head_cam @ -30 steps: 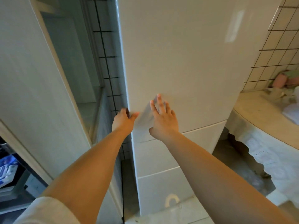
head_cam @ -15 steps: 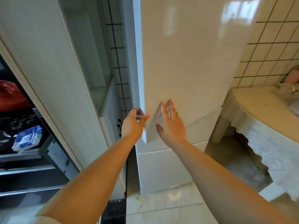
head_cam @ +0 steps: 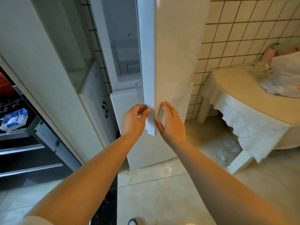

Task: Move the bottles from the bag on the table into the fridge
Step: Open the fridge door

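At the fridge door (head_cam: 172,51) edge, my left hand (head_cam: 133,120) grips it, right hand (head_cam: 170,122) flat-fingered on its face; I'd swing it fully wide, bag (head_cam: 282,78) sits on table (head_cam: 235,95) far right

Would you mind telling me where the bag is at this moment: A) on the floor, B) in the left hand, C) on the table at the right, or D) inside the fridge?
C: the bag lies on the table, while both hands are at the fridge door.
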